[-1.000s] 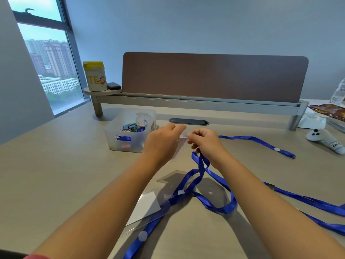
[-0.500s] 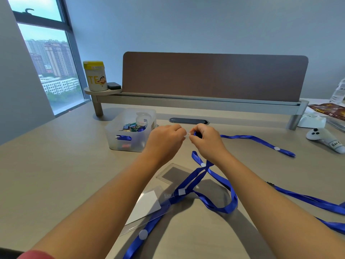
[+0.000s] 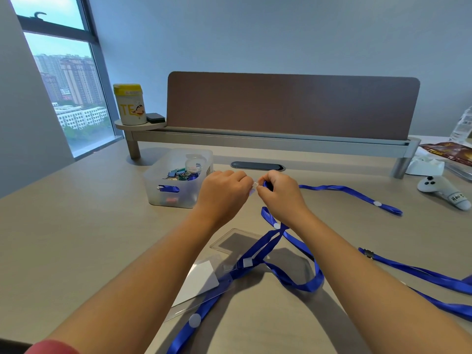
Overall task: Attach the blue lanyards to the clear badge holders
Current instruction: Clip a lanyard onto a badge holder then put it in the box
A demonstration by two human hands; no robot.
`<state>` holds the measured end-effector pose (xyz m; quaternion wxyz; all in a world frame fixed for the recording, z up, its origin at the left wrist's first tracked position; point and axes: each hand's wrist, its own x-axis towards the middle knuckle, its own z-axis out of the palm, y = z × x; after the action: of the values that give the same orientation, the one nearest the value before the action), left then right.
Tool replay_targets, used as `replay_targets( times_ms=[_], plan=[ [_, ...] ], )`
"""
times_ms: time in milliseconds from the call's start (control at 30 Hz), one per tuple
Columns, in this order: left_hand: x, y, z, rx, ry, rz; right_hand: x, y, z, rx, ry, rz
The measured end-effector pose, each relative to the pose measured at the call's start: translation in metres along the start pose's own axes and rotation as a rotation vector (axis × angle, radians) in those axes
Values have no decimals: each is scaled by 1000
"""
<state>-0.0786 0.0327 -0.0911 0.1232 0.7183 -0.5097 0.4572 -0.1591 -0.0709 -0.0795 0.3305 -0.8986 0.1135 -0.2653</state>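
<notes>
My left hand (image 3: 224,191) and right hand (image 3: 279,194) meet above the desk, fingertips almost touching. The right hand pinches the end of a blue lanyard (image 3: 293,241), whose strap hangs down and loops on the desk. The left hand pinches a small clear piece (image 3: 253,185), the top of a clear badge holder that is hard to make out. Below the hands the outline of a clear holder (image 3: 229,241) shows over the desk. A second badge holder with a white card (image 3: 201,279) lies near me, with a blue strap (image 3: 204,307) running from it.
A translucent bin (image 3: 176,180) of clips stands left of my hands. More blue lanyards lie at the right (image 3: 350,191) and the near right (image 3: 421,274). A white controller (image 3: 444,191) is far right. A desk divider (image 3: 291,106) and a shelf with a yellow-lidded can (image 3: 129,104) stand behind.
My left hand's fingers have curled from extended into a pinch, and both hands have drawn closer together. The hanging lanyard loop has risen a little.
</notes>
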Motion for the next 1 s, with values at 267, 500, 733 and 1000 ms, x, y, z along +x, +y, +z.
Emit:
replay_targets(
  times_ms=[267,500,733,1000],
  plan=[
    [1,-4,-6,13,-86,50,0,-2,2,271,-85,165],
    [-3,1,-7,-45,-131,-60,1,-3,4,255,-103,174],
    [1,9,-5,-180,-103,-259,1,-3,8,252,-10,150],
    [2,18,-5,-459,-121,-594,-1,-5,10,182,25,106]
  ],
)
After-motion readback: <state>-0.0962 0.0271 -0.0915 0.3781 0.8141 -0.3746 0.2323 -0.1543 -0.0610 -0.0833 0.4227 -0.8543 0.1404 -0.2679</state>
